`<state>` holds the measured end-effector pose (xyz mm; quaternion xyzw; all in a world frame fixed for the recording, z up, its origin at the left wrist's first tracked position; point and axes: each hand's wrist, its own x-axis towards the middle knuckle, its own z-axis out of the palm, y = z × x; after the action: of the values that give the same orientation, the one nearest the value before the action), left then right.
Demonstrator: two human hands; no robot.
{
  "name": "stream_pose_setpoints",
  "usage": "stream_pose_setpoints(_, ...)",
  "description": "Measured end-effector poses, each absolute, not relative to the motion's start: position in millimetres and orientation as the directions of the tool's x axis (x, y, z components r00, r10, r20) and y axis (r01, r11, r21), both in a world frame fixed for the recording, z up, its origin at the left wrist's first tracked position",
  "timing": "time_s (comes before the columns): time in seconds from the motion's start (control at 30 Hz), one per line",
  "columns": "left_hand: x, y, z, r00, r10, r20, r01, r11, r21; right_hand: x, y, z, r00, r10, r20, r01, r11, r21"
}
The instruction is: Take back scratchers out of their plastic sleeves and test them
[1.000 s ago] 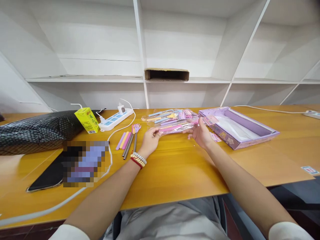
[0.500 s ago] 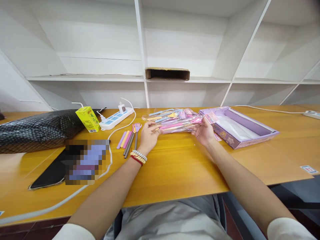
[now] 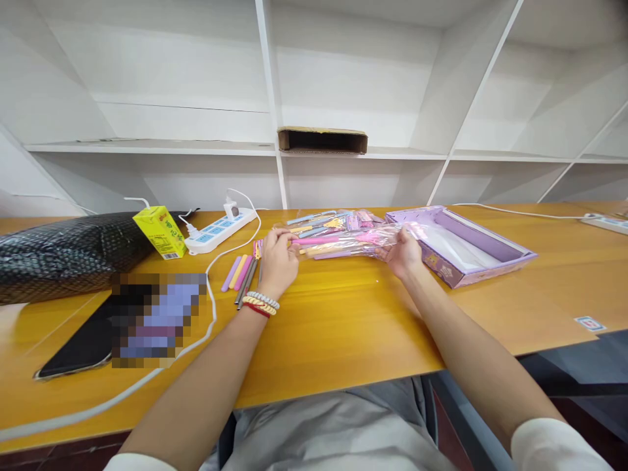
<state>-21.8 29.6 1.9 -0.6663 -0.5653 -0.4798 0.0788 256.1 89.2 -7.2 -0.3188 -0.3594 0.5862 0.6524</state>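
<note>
My left hand (image 3: 279,263) is closed at the left end of a pink back scratcher (image 3: 333,240) in a clear plastic sleeve. My right hand (image 3: 405,255) pinches the sleeve's other end, near the purple box (image 3: 454,278). Yellow and lilac sticks in clear wrapping lie just below the pink one. More wrapped back scratchers (image 3: 324,224), blue and yellow with hand-shaped heads, lie on the table behind. Left of my left hand are loose back scratchers (image 3: 239,272) with lilac, yellow and pink handles and grey metal rods; my hand partly hides them.
A white power strip (image 3: 220,230) and a yellow drink carton (image 3: 159,232) stand back left, beside a black wrapped bundle (image 3: 73,255). A dark flat device (image 3: 73,343), partly blurred, lies front left by a white cable (image 3: 214,307). A cardboard box (image 3: 322,140) sits on the shelf.
My left hand has shifted slightly left, with the fingers now at the pink back scratcher's end. The pink one now shows above a yellow and a lilac one. The view has turned slightly.
</note>
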Motion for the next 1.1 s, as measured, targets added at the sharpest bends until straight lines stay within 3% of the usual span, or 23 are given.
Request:
stream_pose_setpoints(0.2, -60, 45, -8, -0.144, 0.79, 0.596, 0.825, -0.236, 0.513, 299, 102, -3, 0.345, 0.918, 0.197, -0.459, 0.348, -0.817)
stream_pose_setpoints(0.3, -60, 47, -14, -0.098, 0.811, 0.577, 0.828, -0.255, 0.5, 309, 93, 7, 0.381, 0.887, 0.262, -0.441, 0.423, -0.791)
stream_pose_setpoints(0.4, -54, 44, -15, -0.036, 0.832, 0.553, 0.836, -0.279, 0.473, 306, 80, 15, 0.237, 0.914, 0.33, -0.459, 0.405, -0.791)
stream_pose_setpoints(0.6, -48, 38, -17, 0.171, 0.899, 0.404, 0.917, -0.296, 0.269, 277, 62, 19, -0.076, 0.972, 0.22, -0.638, 0.122, -0.76)
stream_pose_setpoints(0.73, -45, 35, -18, 0.262, 0.916, 0.305, 0.93, -0.324, 0.174, 260, 55, 14, -0.264, 0.951, 0.163, -0.442, 0.031, -0.896)
stream_pose_setpoints(0.83, -40, 30, -13, 0.251, 0.914, 0.319, 0.934, -0.316, 0.168, 249, 49, 10, -0.437, 0.897, 0.07, -0.221, -0.032, -0.975)
stream_pose_setpoints(0.9, -33, 25, -8, 0.211, 0.905, 0.369, 0.92, -0.311, 0.237, 241, 43, 6, -0.551, 0.835, 0.002, -0.102, -0.065, -0.993)
stream_pose_setpoints(0.97, -23, 19, -2, 0.167, 0.898, 0.407, 0.852, -0.339, 0.399, 233, 38, 2, -0.643, 0.764, -0.055, -0.009, -0.08, -0.997)
stream_pose_setpoints(1.1, 2, 9, 3, 0.21, 0.907, 0.364, 0.496, -0.42, 0.761, 216, 28, -6, -0.754, 0.646, -0.121, 0.129, -0.036, -0.991)
